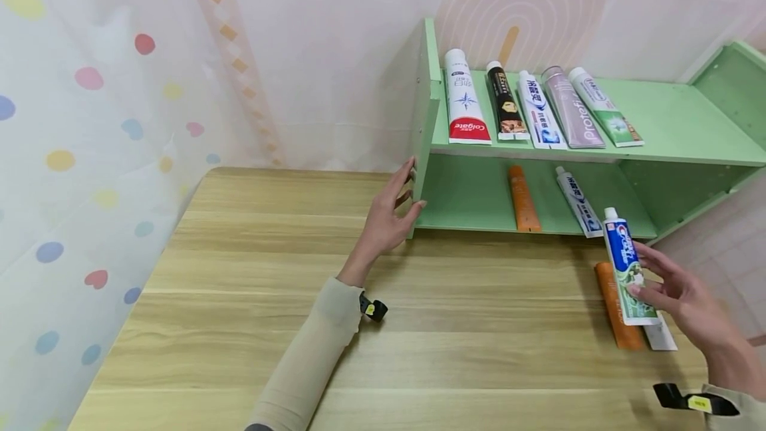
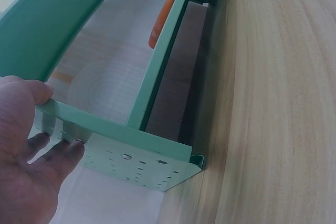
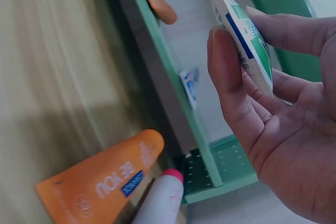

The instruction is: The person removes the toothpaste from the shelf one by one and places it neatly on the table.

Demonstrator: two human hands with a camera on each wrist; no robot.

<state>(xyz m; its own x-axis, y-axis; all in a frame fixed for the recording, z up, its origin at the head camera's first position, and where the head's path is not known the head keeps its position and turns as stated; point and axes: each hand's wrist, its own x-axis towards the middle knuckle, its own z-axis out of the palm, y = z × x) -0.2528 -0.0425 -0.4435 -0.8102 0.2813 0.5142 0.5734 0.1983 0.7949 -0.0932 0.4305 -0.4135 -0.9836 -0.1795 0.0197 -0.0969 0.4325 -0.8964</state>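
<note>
My right hand pinches a blue, white and green Crest toothpaste tube between thumb and fingers, cap upward. In the right wrist view the same tube is seen nearly edge-on. Under it on the table lie an orange tube and a white tube, partly covered. My left hand holds the left side panel of a green two-tier shelf. In the left wrist view its thumb is over the panel's edge and the fingers rest on the perforated outer face.
Several toothpaste tubes stand in a row on the upper tier, from a Colgate tube to a green-and-white tube. The lower tier carries an orange tube and a blue-and-white tube. A patterned curtain hangs behind the wooden table.
</note>
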